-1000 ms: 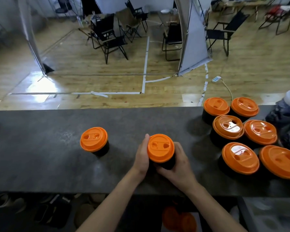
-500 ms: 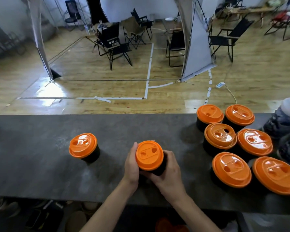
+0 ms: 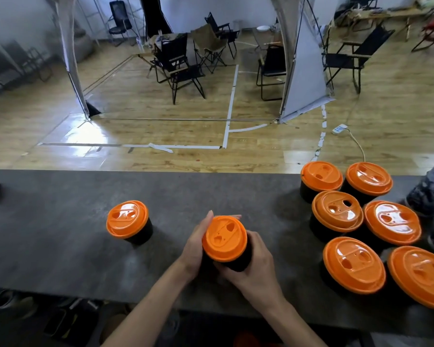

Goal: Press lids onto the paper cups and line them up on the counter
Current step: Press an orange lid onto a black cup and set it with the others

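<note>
Lidded cup (image 3: 224, 242) clasped over the counter (image 3: 60, 246), centre.
Gripped on both sides, tilted: left hand (image 3: 194, 244), right hand (image 3: 254, 266). Grey mottled top; lone cup (image 3: 128, 221) to the left, six cups (image 3: 336, 214) clustered right. Beyond: taped wood floor (image 3: 161, 131), folding chairs (image 3: 178, 68).

The dark grey tabletop (image 3: 60, 246) runs the full width in front of me. On its left half a lone cup (image 3: 127, 221), black with an orange lid, stands upright. At the right end six lidded cups (image 3: 336, 214) stand packed close in pairs. Near the middle my left grip (image 3: 194, 246) and right grip (image 3: 257, 269) wrap a tilted cup (image 3: 224, 239); I cannot tell whether its base touches the surface.
</note>
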### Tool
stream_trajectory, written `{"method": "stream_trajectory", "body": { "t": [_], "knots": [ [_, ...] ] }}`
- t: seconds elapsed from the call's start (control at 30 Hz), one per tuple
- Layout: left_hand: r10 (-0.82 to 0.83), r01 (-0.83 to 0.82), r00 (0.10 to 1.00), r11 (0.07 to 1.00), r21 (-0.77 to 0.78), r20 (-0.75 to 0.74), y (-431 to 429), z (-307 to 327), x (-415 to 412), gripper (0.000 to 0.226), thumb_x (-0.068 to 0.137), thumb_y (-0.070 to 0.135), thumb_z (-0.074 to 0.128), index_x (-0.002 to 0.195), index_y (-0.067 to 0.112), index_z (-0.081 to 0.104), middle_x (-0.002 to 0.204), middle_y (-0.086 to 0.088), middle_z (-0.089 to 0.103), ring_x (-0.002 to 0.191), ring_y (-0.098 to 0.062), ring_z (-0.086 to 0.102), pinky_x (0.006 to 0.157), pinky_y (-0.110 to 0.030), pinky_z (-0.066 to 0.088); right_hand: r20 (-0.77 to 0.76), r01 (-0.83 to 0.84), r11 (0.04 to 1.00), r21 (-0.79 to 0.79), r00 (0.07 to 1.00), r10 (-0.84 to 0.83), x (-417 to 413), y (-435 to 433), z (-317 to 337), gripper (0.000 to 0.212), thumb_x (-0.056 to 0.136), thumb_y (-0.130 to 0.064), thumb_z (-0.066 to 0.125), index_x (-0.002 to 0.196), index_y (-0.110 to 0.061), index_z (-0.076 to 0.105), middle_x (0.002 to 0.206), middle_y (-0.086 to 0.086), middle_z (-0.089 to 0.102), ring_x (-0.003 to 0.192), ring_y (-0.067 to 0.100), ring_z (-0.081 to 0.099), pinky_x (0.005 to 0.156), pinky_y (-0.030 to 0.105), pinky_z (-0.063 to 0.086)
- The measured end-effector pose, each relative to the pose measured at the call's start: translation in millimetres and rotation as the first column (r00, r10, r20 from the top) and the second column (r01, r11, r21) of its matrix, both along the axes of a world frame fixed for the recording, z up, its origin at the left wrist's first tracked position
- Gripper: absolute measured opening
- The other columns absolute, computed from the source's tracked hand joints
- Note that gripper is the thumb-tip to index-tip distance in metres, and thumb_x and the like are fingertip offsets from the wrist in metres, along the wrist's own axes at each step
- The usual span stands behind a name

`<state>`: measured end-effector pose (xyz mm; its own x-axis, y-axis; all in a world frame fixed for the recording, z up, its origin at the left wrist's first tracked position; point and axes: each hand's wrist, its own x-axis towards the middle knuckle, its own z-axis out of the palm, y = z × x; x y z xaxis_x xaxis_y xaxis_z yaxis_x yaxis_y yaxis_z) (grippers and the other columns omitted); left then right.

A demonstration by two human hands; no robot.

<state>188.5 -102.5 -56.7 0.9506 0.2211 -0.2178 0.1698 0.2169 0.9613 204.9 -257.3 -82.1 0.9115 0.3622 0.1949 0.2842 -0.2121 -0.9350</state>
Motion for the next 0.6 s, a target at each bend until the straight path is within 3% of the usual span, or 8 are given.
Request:
{"method": "stream_trajectory", "body": {
  "t": [0.1, 0.23, 0.37, 0.43, 0.6],
  "knots": [
    [0.019, -0.019, 1.000, 1.000, 0.006, -0.010, 0.0, -0.9, 0.6, 0.061, 0.100, 0.048, 0.034, 0.125, 0.007, 0.071, 0.118, -0.019, 0.073, 0.112, -0.026, 0.066, 0.105, -0.037, 0.046, 0.037, -0.041, 0.999, -0.031, 0.998, 0.042, -0.1, -0.1, -2.0, 0.068, 0.063, -0.033, 0.091, 0.123, -0.027, 0.059, 0.116, -0.014, 0.062, 0.111, 0.003, 0.061, 0.090, 0.028, 0.052],
    [0.127, -0.127, 0.992, 0.991, 0.033, -0.003, -12.2, -11.0, -2.2, 0.060, 0.100, 0.050, 0.033, 0.123, 0.011, 0.073, 0.118, -0.020, 0.073, 0.114, -0.030, 0.065, 0.113, -0.050, 0.040, 0.010, -0.010, 1.000, -0.027, 1.000, 0.010, -2.1, 2.6, -3.8, 0.079, 0.061, -0.047, 0.093, 0.127, -0.029, 0.053, 0.119, -0.016, 0.058, 0.114, 0.001, 0.059, 0.091, 0.023, 0.050],
    [0.026, -0.025, 0.998, 0.999, 0.030, -0.051, -3.7, -1.9, -2.9, 0.062, 0.099, 0.054, 0.034, 0.131, 0.012, 0.068, 0.127, -0.019, 0.070, 0.124, -0.032, 0.062, 0.116, -0.048, 0.039, 0.027, -0.021, 0.999, -0.026, 0.999, 0.022, -0.7, -0.3, -4.0, 0.071, 0.064, -0.040, 0.092, 0.123, -0.037, 0.054, 0.117, -0.017, 0.062, 0.111, 0.004, 0.061, 0.090, 0.026, 0.051],
    [-0.014, 0.017, 0.998, 0.997, 0.069, -0.056, -0.5, -0.8, -2.8, 0.063, 0.100, 0.053, 0.032, 0.130, 0.013, 0.069, 0.125, -0.019, 0.070, 0.123, -0.033, 0.062, 0.116, -0.049, 0.039, 0.035, -0.044, 0.999, -0.030, 0.998, 0.045, -1.2, -0.5, -4.0, 0.070, 0.064, -0.038, 0.092, 0.125, -0.033, 0.055, 0.118, -0.016, 0.061, 0.114, 0.005, 0.060, 0.091, 0.029, 0.052],
    [0.083, -0.080, 0.996, 0.987, 0.137, -0.013, -11.2, -5.3, -6.7, 0.061, 0.102, 0.048, 0.028, 0.125, 0.013, 0.072, 0.121, -0.010, 0.074, 0.120, -0.026, 0.065, 0.114, -0.045, 0.041, 0.007, -0.012, 1.000, -0.025, 1.000, 0.012, -3.6, 2.3, -4.3, 0.081, 0.060, -0.044, 0.096, 0.127, -0.030, 0.052, 0.119, -0.016, 0.058, 0.112, 0.001, 0.059, 0.088, 0.019, 0.050]
  ]
}}
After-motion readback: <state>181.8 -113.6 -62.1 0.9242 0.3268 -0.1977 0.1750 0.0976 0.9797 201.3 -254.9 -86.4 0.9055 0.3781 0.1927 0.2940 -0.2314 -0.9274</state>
